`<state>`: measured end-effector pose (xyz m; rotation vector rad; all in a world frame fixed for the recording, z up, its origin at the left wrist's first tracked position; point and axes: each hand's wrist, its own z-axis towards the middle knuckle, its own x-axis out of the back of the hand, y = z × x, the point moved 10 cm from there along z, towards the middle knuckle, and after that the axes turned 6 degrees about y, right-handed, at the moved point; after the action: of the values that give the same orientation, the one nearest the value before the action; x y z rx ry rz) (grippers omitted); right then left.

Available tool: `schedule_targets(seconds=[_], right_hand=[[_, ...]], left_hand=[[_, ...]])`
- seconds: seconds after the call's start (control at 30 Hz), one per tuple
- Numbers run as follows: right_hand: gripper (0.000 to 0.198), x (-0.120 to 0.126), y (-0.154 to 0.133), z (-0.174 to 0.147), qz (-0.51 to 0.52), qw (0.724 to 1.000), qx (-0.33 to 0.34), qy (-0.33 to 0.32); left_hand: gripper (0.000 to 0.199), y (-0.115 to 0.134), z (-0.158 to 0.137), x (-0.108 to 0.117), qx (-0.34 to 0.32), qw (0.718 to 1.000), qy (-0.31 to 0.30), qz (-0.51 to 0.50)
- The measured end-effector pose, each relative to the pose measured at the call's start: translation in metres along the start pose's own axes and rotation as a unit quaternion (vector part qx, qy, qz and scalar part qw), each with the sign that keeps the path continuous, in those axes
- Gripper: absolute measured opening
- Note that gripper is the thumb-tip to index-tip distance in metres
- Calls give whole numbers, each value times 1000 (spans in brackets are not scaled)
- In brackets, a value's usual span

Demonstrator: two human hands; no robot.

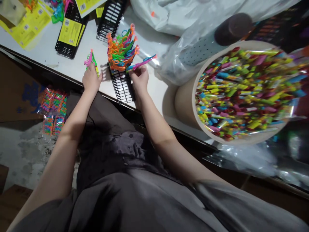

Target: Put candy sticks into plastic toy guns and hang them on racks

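Observation:
My left hand (91,78) is closed around a few small plastic pieces (89,59), pink, green and yellow with an orange tip. Left of the basket, it stays apart from it. My right hand (140,79) pinches a slim pink and blue plastic piece (142,63) with an orange tip, beside the basket's right edge. Between the hands lies a black wire-grid basket (122,87). Orange, green, blue and pink plastic pieces (123,53) stand packed in its far part. The exact kind of these pieces is too small to tell.
A large beige bucket (185,100) full of colourful wrapped sticks stands on the right. Black baskets (64,51) with yellow cards (70,31) lie at the back left. Clear plastic bags (173,64) and a white sack (164,19) sit behind. Bagged colourful pieces (54,106) are below the table's left edge.

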<state>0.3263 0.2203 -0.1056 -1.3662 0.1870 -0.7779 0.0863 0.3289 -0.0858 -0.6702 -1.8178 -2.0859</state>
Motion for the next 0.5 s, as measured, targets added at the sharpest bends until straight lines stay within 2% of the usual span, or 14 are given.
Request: schedule_targets(seconds=[0.2, 0.3, 0.5], right_hand=[[34, 3, -3, -6, -53, 998, -15, -36], [33, 2, -4, 2, -67, 997, 2, -43], [29, -10, 1, 15, -93, 994, 4, -51]], left_hand=[[30, -13, 0, 21, 18, 1000, -2, 11], [26, -17, -9, 35, 28, 999, 23, 4], [41, -9, -51, 51, 47, 991, 81, -96]])
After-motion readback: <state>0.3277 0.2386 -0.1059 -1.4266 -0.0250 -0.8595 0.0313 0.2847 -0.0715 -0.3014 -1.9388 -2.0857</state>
